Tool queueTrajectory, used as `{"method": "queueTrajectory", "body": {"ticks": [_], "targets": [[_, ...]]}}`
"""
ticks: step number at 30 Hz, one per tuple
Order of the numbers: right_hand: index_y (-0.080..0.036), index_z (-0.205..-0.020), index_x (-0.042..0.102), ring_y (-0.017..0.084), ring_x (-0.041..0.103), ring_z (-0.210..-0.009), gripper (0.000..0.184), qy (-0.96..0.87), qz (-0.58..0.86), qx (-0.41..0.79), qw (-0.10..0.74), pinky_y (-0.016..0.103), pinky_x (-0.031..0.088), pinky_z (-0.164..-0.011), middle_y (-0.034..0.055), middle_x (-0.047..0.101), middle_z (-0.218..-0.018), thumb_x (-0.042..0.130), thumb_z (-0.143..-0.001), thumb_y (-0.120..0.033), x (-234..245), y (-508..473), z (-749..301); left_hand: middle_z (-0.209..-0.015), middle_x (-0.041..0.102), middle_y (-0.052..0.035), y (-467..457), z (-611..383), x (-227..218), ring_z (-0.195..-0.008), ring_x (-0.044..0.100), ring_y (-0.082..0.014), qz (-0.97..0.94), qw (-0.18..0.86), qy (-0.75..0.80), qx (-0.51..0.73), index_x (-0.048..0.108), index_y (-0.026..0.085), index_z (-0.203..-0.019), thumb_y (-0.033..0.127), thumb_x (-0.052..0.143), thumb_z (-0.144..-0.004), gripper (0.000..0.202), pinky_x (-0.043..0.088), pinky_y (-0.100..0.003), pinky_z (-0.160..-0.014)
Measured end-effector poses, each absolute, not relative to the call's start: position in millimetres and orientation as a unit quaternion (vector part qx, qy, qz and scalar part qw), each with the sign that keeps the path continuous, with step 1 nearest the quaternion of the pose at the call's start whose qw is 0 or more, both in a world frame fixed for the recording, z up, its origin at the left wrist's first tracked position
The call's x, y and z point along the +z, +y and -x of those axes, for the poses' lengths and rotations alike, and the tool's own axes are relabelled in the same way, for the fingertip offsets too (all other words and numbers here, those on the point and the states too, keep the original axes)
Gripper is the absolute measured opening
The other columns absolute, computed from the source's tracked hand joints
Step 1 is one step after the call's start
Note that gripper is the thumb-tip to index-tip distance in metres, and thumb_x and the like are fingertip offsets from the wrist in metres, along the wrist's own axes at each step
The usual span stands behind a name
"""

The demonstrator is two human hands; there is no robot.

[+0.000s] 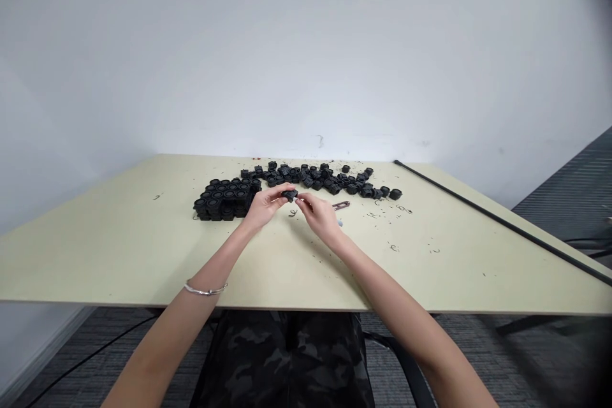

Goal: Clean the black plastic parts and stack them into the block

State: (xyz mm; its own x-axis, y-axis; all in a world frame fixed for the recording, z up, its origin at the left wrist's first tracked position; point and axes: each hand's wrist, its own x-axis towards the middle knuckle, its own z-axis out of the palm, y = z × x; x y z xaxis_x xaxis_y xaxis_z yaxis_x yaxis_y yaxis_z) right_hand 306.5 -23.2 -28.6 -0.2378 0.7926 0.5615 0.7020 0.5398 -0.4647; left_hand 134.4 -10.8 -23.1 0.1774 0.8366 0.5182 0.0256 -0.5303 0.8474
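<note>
Both my hands meet above the middle of the pale table. My left hand pinches a small black plastic part between thumb and fingers. My right hand is closed in a pinch right beside that part, fingertips touching it; what it holds, if anything, is too small to make out. A silver bracelet circles my left wrist.
A neat block of stacked black parts sits left of my hands. A loose heap of the same parts runs behind them. A small metal tool, tiny springs and debris lie to the right. A black rod lies along the table's right edge.
</note>
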Motion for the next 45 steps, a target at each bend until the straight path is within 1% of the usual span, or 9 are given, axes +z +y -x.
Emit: {"method": "queueTrajectory", "body": {"ticks": [3, 6, 10, 15, 19, 23, 32, 37, 45], "targets": [[-0.023, -0.109, 0.061, 0.019, 0.064, -0.081, 0.03, -0.79, 0.485, 0.015, 0.375, 0.026, 0.039, -0.064, 0.0048, 0.07, -0.097, 0.039, -0.093, -0.037, -28.9, -23.4, -306.4, -0.114, 0.066, -0.0076, -9.8, -133.6, -23.5, -0.109, 0.058, -0.0243, -0.687, 0.352, 0.323, 0.548, 0.069, 0.019, -0.101, 0.033, 0.065, -0.074, 0.03, 0.043, -0.041, -0.1], [-0.022, -0.115, 0.057, 0.02, 0.064, -0.08, 0.033, -0.792, 0.496, -0.034, 0.354, 0.026, 0.038, -0.062, 0.0062, 0.069, -0.102, 0.036, -0.095, -0.038, -29.9, -23.1, -306.1, -0.113, 0.066, -0.008, -9.3, -133.6, -23.9, -0.108, 0.059, -0.0239, -0.692, 0.346, 0.321, 0.547, 0.069, 0.019, -0.102, 0.033, 0.064, -0.076, 0.031, 0.045, -0.04, -0.099], [-0.019, -0.113, 0.055, 0.018, 0.063, -0.073, 0.036, -0.806, 0.483, -0.101, 0.327, 0.024, 0.032, -0.055, 0.0076, 0.07, -0.093, 0.03, -0.097, -0.039, -31.7, -21.9, -307.6, -0.114, 0.066, -0.0086, -10.2, -134.9, -23.4, -0.109, 0.059, -0.0242, -0.69, 0.347, 0.317, 0.551, 0.068, 0.018, -0.102, 0.034, 0.064, -0.076, 0.031, 0.045, -0.04, -0.099], [-0.017, -0.091, 0.057, 0.014, 0.057, -0.06, 0.044, -0.808, 0.466, -0.156, 0.324, 0.024, 0.024, -0.05, 0.006, 0.066, -0.075, 0.02, -0.098, -0.041, -31.6, -19.9, -313.9, -0.112, 0.066, -0.0097, -14.2, -136.9, -20.9, -0.101, 0.062, -0.0238, -0.675, 0.378, 0.309, 0.553, 0.066, 0.018, -0.104, 0.039, 0.065, -0.075, 0.035, 0.049, -0.041, -0.093], [-0.017, -0.083, 0.056, 0.011, 0.049, -0.05, 0.049, -0.779, 0.502, -0.156, 0.342, 0.024, 0.02, -0.048, 0.0034, 0.061, -0.064, 0.016, -0.098, -0.042, -28.6, -19.4, -316.4, -0.108, 0.066, -0.0086, -15.0, -137.3, -20.4, -0.093, 0.064, -0.0213, -0.654, 0.41, 0.286, 0.568, 0.066, 0.017, -0.103, 0.039, 0.065, -0.075, 0.036, 0.053, -0.041, -0.089], [-0.017, -0.082, 0.056, 0.011, 0.046, -0.049, 0.051, -0.777, 0.51, -0.14, 0.34, 0.023, 0.018, -0.048, 0.0026, 0.059, -0.059, 0.015, -0.098, -0.042, -26.4, -20.9, -314.4, -0.108, 0.065, -0.008, -13.6, -136.7, -21.7, -0.095, 0.063, -0.0208, -0.646, 0.403, 0.28, 0.584, 0.065, 0.018, -0.102, 0.039, 0.065, -0.075, 0.034, 0.053, -0.04, -0.089], [-0.017, -0.086, 0.056, 0.013, 0.051, -0.054, 0.051, -0.79, 0.518, -0.125, 0.302, 0.026, 0.017, -0.05, 0.0052, 0.063, -0.066, 0.014, -0.098, -0.044, -26.2, -22.7, -312.1, -0.118, 0.06, -0.0088, -19.1, -138.4, -18.7, -0.107, 0.057, -0.0226, -0.684, 0.385, 0.281, 0.552, 0.066, 0.02, -0.102, 0.036, 0.062, -0.078, 0.029, 0.048, -0.038, -0.093], [-0.018, -0.086, 0.056, 0.013, 0.052, -0.056, 0.05, -0.785, 0.522, -0.137, 0.304, 0.026, 0.016, -0.05, 0.0058, 0.064, -0.068, 0.015, -0.098, -0.044, -26.5, -21.7, -312.9, -0.114, 0.062, -0.0088, -18.0, -140.3, -19.8, -0.107, 0.057, -0.0222, -0.698, 0.36, 0.266, 0.56, 0.065, 0.02, -0.1, 0.03, 0.068, -0.073, 0.028, 0.046, -0.039, -0.096], [-0.018, -0.085, 0.056, 0.013, 0.052, -0.055, 0.049, -0.783, 0.524, -0.13, 0.309, 0.026, 0.016, -0.05, 0.0055, 0.064, -0.068, 0.017, -0.097, -0.045, -29.1, -19.9, -313.4, -0.113, 0.063, -0.0082, -17.6, -141.2, -22.0, -0.103, 0.06, -0.022, -0.658, 0.398, 0.273, 0.578, 0.065, 0.02, -0.098, 0.026, 0.07, -0.071, 0.028, 0.047, -0.04, -0.093]]}}
